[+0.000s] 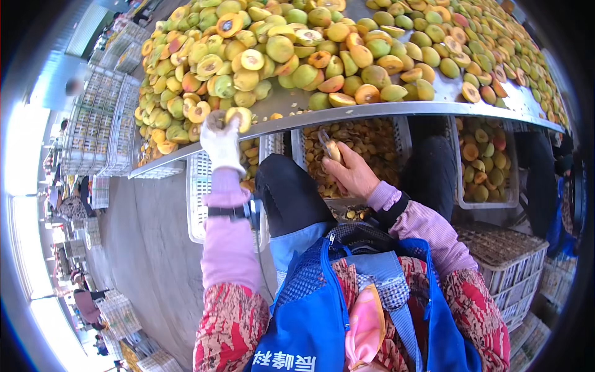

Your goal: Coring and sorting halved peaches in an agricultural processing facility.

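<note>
My left hand (220, 144), in a white glove soiled at the fingers, is closed on a peach half (239, 118) at the near edge of the metal table (291, 101). The cut yellow face of the half shows. Lower and to the right, my bare right hand (356, 171) grips a small pitting knife (329, 146) with a light handle and a looped metal end, above a crate of scraps (365, 139). Whole-looking and halved peaches (279, 48) lie heaped on the table beyond both hands.
Below the table edge stand a white crate (197, 201) at the left and a crate of peach halves (513, 199) at the right. Stacked crates (87, 121) rise at the far left, others (511, 260) beside me at the right. People (87, 304) are far left.
</note>
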Demonstrator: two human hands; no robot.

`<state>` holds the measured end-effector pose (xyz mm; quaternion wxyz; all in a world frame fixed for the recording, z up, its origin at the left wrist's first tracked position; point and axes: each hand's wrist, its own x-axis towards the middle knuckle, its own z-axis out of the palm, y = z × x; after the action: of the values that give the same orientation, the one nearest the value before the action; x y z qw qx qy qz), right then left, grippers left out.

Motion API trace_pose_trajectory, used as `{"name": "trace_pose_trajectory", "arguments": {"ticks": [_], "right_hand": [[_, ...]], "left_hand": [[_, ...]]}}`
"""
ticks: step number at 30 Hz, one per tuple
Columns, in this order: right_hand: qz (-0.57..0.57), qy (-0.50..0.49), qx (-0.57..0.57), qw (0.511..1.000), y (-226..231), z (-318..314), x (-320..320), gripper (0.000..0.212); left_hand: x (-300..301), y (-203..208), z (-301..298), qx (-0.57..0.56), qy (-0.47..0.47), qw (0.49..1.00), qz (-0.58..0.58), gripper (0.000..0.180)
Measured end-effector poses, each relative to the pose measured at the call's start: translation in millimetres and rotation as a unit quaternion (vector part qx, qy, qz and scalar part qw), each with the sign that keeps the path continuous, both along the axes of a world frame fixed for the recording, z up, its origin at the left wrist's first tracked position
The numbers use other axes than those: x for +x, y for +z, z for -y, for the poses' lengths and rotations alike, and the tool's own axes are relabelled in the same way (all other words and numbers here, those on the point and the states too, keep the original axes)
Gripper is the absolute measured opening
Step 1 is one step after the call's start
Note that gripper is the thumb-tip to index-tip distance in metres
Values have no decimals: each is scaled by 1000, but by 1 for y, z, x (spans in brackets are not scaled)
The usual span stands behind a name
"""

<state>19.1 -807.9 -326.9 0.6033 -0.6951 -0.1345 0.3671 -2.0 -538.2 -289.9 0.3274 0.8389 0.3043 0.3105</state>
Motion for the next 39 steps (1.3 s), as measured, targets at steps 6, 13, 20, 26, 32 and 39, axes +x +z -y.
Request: {"name": "trace_pose_trajectory", "arguments": {"ticks": [6,13,20,26,32,39], "right_hand": [[86,-62,146,984,6,-15,0,26],[53,-49,37,997,-17,7,-3,31],[255,31,-111,960,-13,6,-28,33],[269,34,-138,953,-19,2,-28,39],[267,78,-102,955,-29,2,-18,35],[252,106,-160,948,-21,4,-17,29]], "left_hand": [[-29,-33,122,-328,-242,888,213,16],[-27,-62,149,-508,-121,839,152,51],[-20,-57,156,-611,-102,760,195,45],[-17,-58,158,-633,-87,742,205,45],[-14,-67,160,-569,-67,791,215,45],[-14,-68,156,-583,-60,792,172,42]]}}
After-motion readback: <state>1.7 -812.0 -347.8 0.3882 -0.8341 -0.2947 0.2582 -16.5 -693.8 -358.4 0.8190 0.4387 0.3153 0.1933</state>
